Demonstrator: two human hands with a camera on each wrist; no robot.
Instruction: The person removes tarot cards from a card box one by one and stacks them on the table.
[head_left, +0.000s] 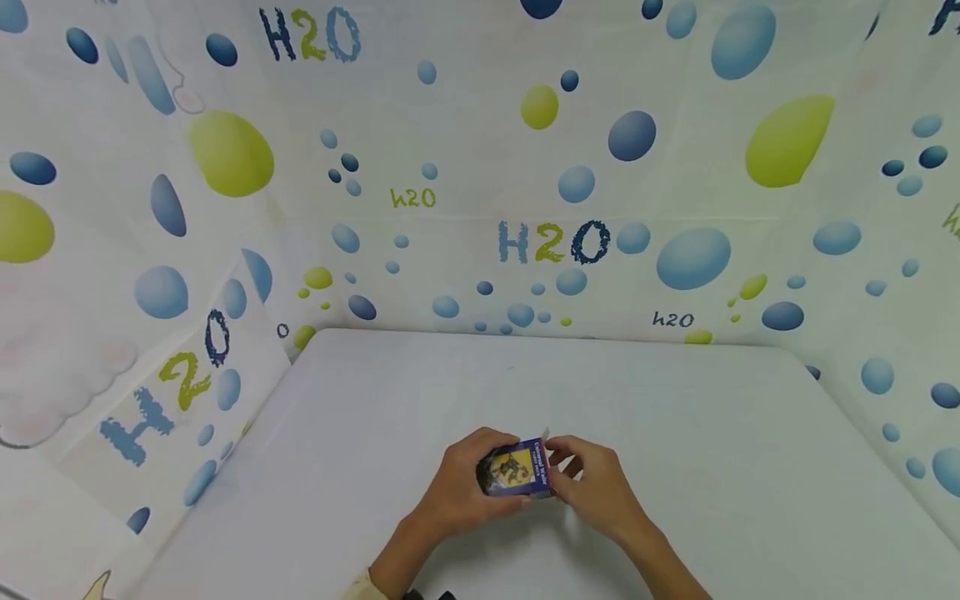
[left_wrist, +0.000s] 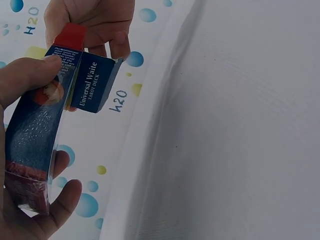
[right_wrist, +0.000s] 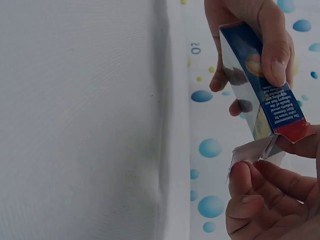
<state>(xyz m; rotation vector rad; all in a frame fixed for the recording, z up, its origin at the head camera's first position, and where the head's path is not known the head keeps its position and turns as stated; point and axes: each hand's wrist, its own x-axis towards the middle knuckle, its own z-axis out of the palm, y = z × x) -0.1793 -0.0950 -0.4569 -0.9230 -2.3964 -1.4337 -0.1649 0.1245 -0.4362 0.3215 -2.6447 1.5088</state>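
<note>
A: Where is the dark-blue, rectangular cardboard tarot box (head_left: 513, 470)?

B: Between the two hands, above the smooth white tabletop (head_left: 337, 417), towards its near side. The left hand (head_left: 467, 483) wraps round its body, fingers curled, thumb along a narrow side.

A: And the right hand (head_left: 600, 485)?

B: At the box's end, fingers bent and pinching the blue-faced cardboard lid flap (left_wrist: 95, 82), which stands out from the box. Its thumb is by the small red cardboard tab (left_wrist: 71, 36). How firmly it pinches, I can't tell.

A: How would you work that end well?

B: Hold the body steadily but lightly; thin card probably dents when squeezed. Swing the flap along its crease, fingertips near the fold, because tugging one corner could tear it. I'd also tip that end slightly upward, so anything loose inside stays put.
</note>
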